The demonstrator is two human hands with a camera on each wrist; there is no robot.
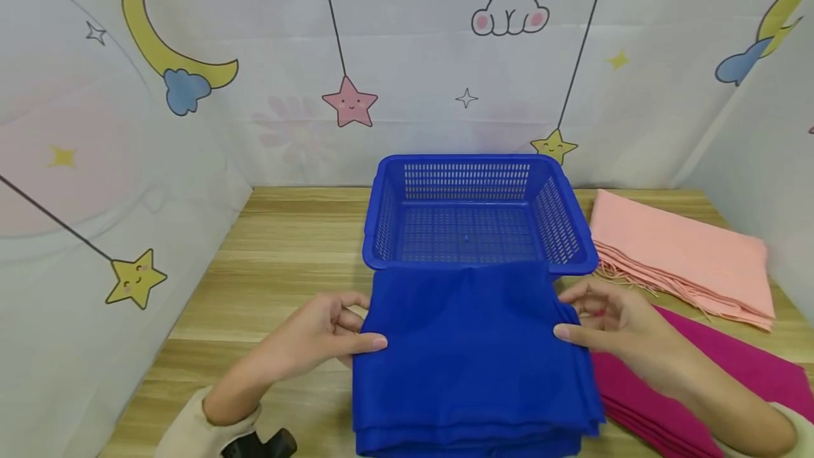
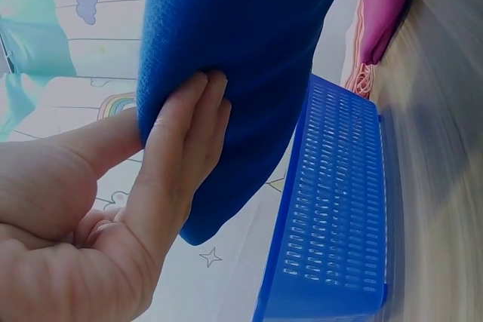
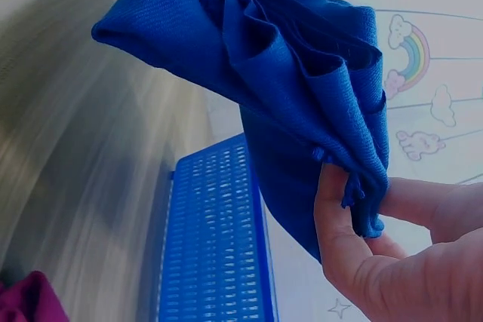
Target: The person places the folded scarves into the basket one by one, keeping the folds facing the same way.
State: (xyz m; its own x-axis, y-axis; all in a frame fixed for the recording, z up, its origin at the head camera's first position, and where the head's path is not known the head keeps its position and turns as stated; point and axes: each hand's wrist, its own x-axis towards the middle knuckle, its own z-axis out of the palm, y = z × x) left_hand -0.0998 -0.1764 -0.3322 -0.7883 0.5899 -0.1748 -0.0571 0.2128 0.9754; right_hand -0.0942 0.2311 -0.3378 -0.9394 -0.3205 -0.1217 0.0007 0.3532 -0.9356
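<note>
- Nearest, at the left, a pale sleeve [image 1: 206, 430] ends at the left wrist, with a black object [image 1: 280, 442] beside it.
- The folded blue cloth [image 1: 470, 352] is in the near middle, held up above the wooden table [image 1: 299, 232]; its layers show along the near edge and the right side, where the right wrist view shows small knotted tassels.
- The left hand [image 1: 327, 334] pinches the cloth's left edge, thumb on the near face and fingers behind it; the grip is narrow, just the fabric's thickness.
- The right hand [image 1: 629, 327] pinches the right edge between thumb and fingers, around the gathered layers.
- A folded magenta cloth [image 1: 642, 401] lies on the table at the near right, partly hidden by the right forearm.
- Farther right lies a folded pink cloth [image 1: 683, 260], fringed along its near left side.
- Beyond the blue cloth stands the blue basket [image 1: 467, 232], its perforated floor bare; the cloth overlaps its near rim in the head view, and whether they touch I cannot tell.
- Farthest is a white backdrop [image 1: 413, 41] printed with stars, moons and a bear.
</note>
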